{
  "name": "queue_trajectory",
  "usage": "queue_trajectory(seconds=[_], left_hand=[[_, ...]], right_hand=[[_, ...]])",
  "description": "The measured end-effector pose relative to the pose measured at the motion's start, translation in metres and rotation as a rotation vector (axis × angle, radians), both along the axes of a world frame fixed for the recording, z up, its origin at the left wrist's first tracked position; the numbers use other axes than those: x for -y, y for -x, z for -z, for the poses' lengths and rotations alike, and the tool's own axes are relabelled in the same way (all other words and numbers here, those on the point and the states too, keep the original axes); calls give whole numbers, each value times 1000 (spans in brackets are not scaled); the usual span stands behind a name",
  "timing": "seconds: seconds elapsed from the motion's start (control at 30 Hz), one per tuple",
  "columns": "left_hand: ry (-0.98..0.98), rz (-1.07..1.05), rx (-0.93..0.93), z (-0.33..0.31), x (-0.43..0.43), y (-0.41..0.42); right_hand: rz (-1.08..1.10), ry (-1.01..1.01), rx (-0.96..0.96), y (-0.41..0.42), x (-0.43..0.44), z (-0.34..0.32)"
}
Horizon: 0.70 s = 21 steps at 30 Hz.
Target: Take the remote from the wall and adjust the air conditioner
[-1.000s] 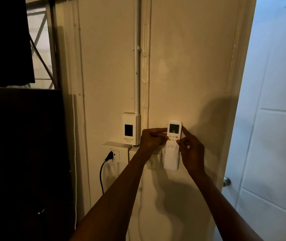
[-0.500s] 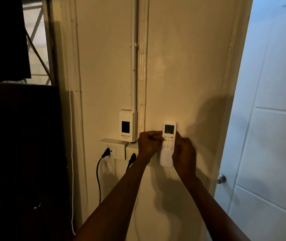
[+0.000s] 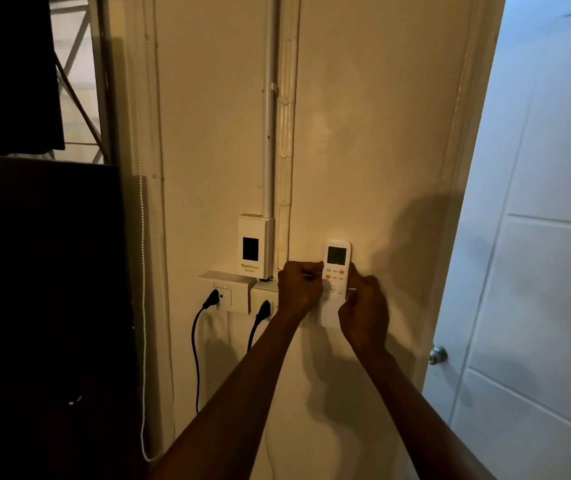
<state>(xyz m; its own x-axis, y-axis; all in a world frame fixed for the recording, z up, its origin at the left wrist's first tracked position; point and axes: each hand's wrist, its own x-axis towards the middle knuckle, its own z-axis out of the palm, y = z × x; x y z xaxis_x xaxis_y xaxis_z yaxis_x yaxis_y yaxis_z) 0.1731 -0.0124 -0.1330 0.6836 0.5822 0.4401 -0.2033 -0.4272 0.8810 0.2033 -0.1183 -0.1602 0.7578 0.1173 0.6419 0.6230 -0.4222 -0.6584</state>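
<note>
A white remote (image 3: 336, 271) with a green screen and orange buttons stands upright against the cream wall, its lower part hidden behind my hands and its wall holder. My left hand (image 3: 299, 287) curls against the remote's left edge, fingers closed on it. My right hand (image 3: 363, 311) grips the remote's right edge and lower body. No air conditioner is in view.
Left of the remote sit a white breaker box (image 3: 254, 245) and two sockets (image 3: 225, 294) with black plugs and hanging cords. A conduit (image 3: 269, 116) runs up the wall. A white door (image 3: 537, 237) with a knob (image 3: 437, 355) stands at the right. Dark furniture fills the left.
Both hands have closed in tighter on the remote's sides and now cover more of its lower part. The remote stays upright at the wall; the view has shifted slightly.
</note>
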Motion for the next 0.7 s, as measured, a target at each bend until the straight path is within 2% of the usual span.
queue_trajectory(seconds=[0.13,0.27,0.43,0.6,0.7], left_hand=[[-29,25,-23,-2,-1,3],[-166,81,-122,-11,-8,7],[-277,16,-169,-26,-17,23],[-553,-169,-184,-32,-23,81],[-736,-212,-276,-37,-23,129]], right_hand=[[-13,10,-17,1,2,-3],[-23,41,-8,1,5,-5],[1,114,39,3,12,-12],[-9,245,11,32,26,-28],[-6,301,0,62,31,-39]])
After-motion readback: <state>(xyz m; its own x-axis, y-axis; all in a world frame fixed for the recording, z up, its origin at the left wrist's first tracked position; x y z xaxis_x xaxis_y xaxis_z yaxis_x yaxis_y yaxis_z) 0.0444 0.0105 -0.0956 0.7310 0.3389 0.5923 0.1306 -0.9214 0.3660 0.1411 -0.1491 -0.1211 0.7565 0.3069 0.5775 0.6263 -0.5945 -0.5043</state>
